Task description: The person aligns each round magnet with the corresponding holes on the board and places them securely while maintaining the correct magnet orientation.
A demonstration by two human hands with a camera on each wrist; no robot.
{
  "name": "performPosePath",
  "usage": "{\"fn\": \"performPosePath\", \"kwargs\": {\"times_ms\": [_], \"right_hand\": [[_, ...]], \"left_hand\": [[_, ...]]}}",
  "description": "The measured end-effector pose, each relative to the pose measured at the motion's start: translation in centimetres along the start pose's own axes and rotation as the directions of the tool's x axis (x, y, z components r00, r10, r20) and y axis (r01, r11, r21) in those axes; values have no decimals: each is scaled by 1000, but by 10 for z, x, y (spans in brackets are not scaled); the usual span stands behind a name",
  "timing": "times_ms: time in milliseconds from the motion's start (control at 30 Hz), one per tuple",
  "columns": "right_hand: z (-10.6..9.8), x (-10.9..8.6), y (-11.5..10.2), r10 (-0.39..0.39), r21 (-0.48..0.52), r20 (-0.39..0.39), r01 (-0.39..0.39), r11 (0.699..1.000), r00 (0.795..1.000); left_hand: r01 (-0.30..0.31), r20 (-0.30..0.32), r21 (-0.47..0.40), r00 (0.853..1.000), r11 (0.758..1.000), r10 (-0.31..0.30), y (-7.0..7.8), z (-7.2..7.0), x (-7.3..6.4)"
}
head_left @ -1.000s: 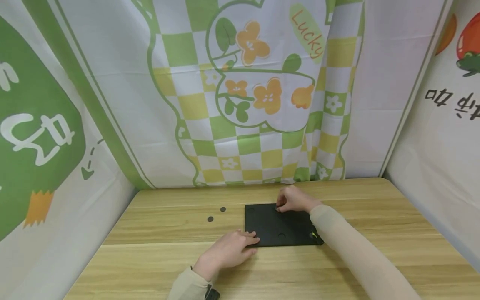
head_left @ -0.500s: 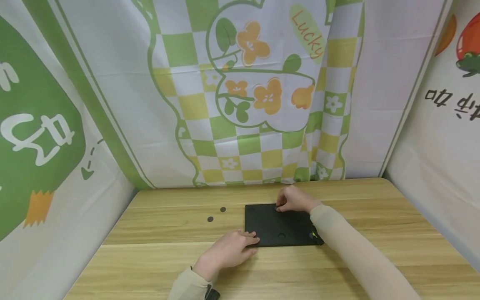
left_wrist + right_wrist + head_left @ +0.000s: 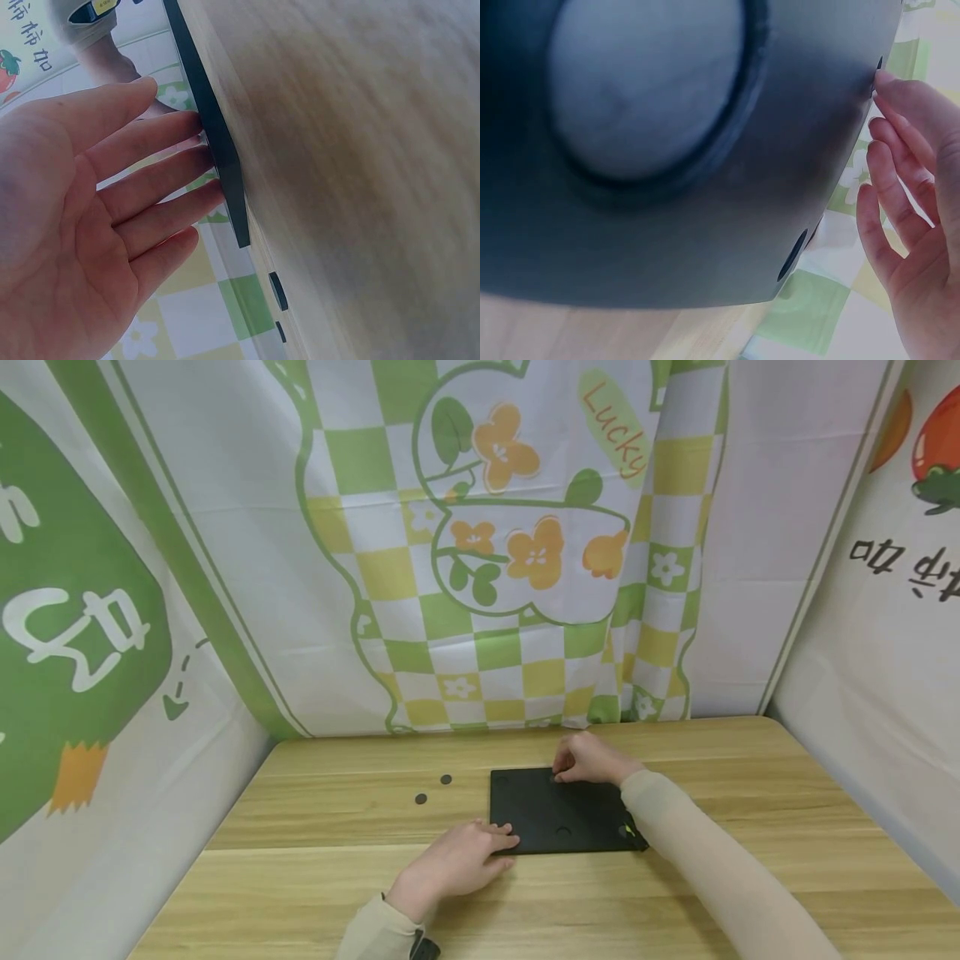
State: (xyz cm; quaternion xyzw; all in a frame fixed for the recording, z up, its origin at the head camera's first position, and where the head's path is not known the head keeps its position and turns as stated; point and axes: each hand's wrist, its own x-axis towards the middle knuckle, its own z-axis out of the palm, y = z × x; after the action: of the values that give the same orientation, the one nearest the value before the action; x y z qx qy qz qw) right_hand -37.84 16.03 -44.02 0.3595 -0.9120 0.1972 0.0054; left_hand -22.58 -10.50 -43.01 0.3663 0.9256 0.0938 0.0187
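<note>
A thin black rectangular board [image 3: 532, 810] lies flat on the wooden table, with round recesses in its top. My left hand [image 3: 459, 862] rests on its near left corner; in the left wrist view the fingers are extended and their tips meet the board's edge. At the far edge, my right hand [image 3: 591, 758] pinches a small dark disc [image 3: 879, 66] between thumb and index finger, right at the board's surface. The other fingers of that hand are loosely bent. A large round recess [image 3: 649, 90] fills much of the right wrist view.
Two small dark discs [image 3: 446, 779] lie on the table [image 3: 337, 827] left of the board. A yellow-green mark [image 3: 629, 830] shows at the board's near right corner, by the right sleeve. Printed curtains [image 3: 517, 677] hang along the table's back and sides.
</note>
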Motion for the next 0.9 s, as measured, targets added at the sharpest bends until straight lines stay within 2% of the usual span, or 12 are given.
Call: {"fn": "performPosePath", "kwargs": {"times_ms": [300,533,900], "right_hand": [[-2,-6,6,-54,-51,-40,51,997,998],[-8,-14,7,-47,-76,-47,43,996,998],[-13,-30,4,-77,-89,-54,72,993,996]], "left_hand": [[-5,-2,-7,1000,1000,5,1,1,1],[-7,1,-15,1000,1000,7,1,1,1],[-3,-13,13,1000,1000,3,0,0,1]]}}
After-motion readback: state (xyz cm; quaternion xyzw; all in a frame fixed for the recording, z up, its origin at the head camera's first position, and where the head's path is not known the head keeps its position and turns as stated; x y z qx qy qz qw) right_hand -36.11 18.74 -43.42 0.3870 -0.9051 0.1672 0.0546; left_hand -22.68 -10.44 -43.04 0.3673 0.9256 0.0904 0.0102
